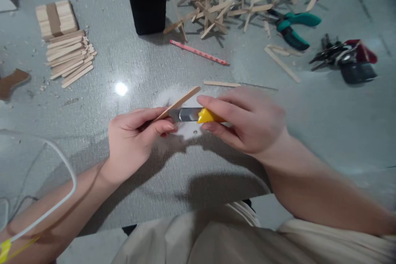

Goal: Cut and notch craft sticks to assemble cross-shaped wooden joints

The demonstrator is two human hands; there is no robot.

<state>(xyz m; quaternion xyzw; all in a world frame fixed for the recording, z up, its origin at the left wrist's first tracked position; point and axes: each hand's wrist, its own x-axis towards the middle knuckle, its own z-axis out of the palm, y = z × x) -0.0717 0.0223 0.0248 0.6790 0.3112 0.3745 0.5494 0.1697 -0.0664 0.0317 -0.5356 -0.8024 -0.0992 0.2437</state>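
Observation:
My left hand pinches a wooden craft stick, which slants up to the right between thumb and fingers. My right hand is closed round a yellow utility knife. Its metal blade points left and reaches the stick near my left fingertips; the exact contact is hard to make out. Pale dust lies on the grey table beneath both hands. Just beyond my right fingers, another stick lies beside a thin metal tool.
Craft sticks lie at the left below a banded bundle. A black container stands at the back, beside joined sticks. Also there are a pink pencil, teal pliers, clips and a white cable.

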